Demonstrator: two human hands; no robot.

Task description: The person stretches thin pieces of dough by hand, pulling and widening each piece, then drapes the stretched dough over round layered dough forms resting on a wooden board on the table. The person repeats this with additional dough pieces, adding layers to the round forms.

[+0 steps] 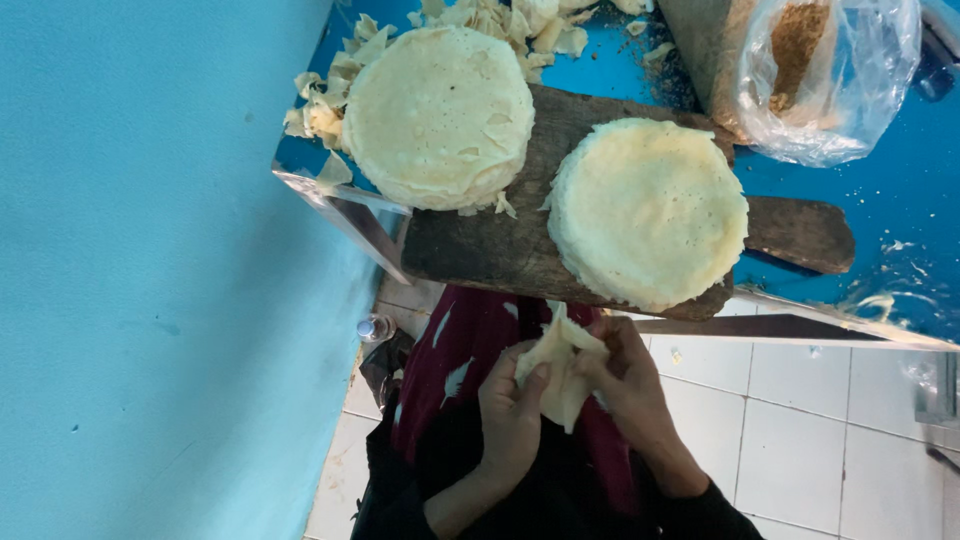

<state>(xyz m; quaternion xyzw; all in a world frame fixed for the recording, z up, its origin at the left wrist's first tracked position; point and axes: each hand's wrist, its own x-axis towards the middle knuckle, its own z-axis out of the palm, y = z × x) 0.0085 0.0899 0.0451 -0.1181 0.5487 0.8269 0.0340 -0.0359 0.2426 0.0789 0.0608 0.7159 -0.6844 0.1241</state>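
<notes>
Both my hands hold one thin, pale, folded dough sheet (560,375) in front of my body, below the table edge. My left hand (510,410) pinches its left side with the thumb on top. My right hand (630,385) grips its right side. Above them a dark wooden board (500,245) lies on the blue table and juts over its edge. Two round stacks of the same thin sheets rest on it: one stack at the left (438,115), one stack at the right (648,212), nearest my hands.
Torn dough scraps (500,25) lie behind the left stack. A clear plastic bag with brown powder (825,75) sits at the top right. The metal-edged blue table (880,220) meets a blue wall (150,270) on the left. White floor tiles (820,420) and a small bottle (372,327) are below.
</notes>
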